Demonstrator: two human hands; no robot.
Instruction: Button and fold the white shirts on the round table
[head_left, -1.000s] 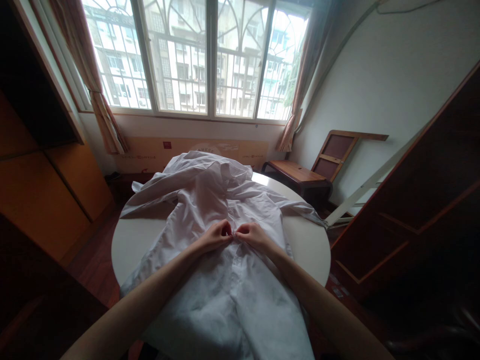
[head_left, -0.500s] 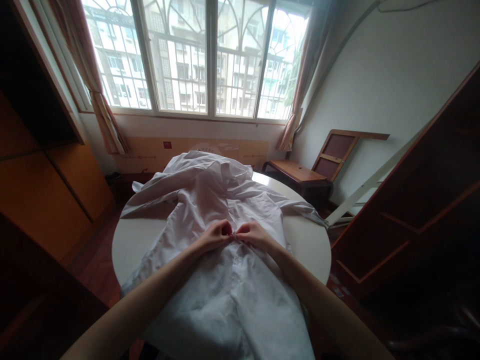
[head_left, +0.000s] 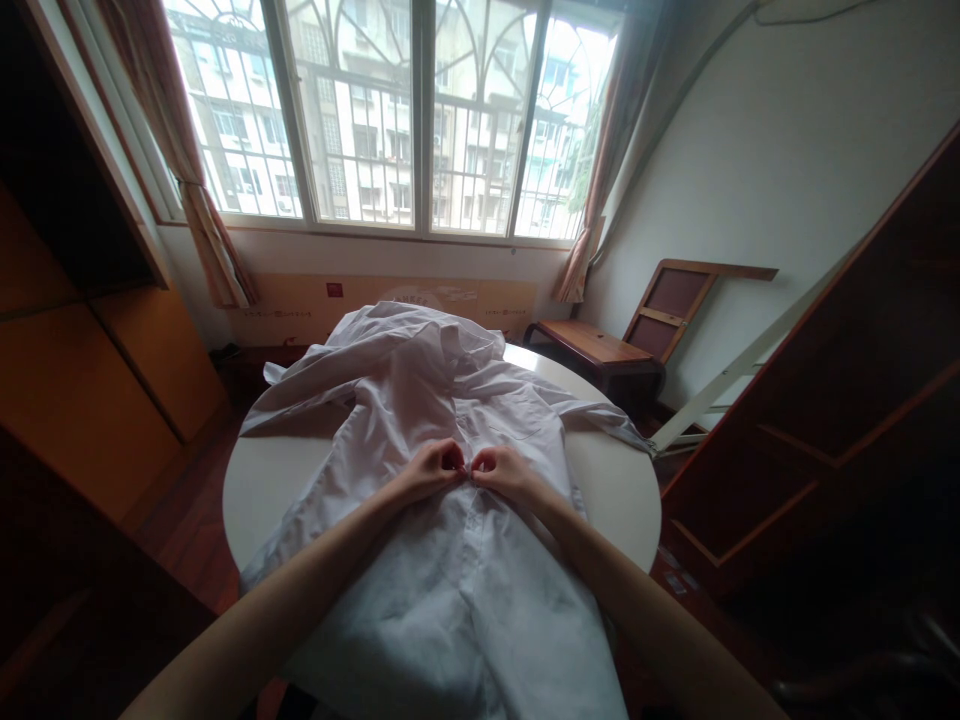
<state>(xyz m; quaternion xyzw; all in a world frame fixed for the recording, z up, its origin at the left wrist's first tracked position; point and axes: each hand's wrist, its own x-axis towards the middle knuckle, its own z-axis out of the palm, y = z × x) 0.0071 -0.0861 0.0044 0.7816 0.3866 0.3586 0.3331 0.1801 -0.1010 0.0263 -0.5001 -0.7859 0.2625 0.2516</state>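
Note:
A white shirt (head_left: 420, 400) lies spread front-up on a round white table (head_left: 262, 480), collar toward the window and hem hanging over the near edge. My left hand (head_left: 431, 470) and my right hand (head_left: 502, 470) meet at the shirt's front placket near its middle. Each hand pinches the cloth edge there with its fingers curled, and the fingertips almost touch. A chest pocket (head_left: 517, 415) shows just beyond my right hand. The sleeves spread out to both sides.
A wooden bench (head_left: 592, 350) and a leaning wooden frame (head_left: 675, 300) stand at the right of the table. Dark wooden cabinets (head_left: 75, 330) flank both sides. A large barred window (head_left: 390, 110) with curtains fills the far wall.
Both hands stay at the placket. My right hand has shifted slightly left and closer to my left hand; the shirt lies as before.

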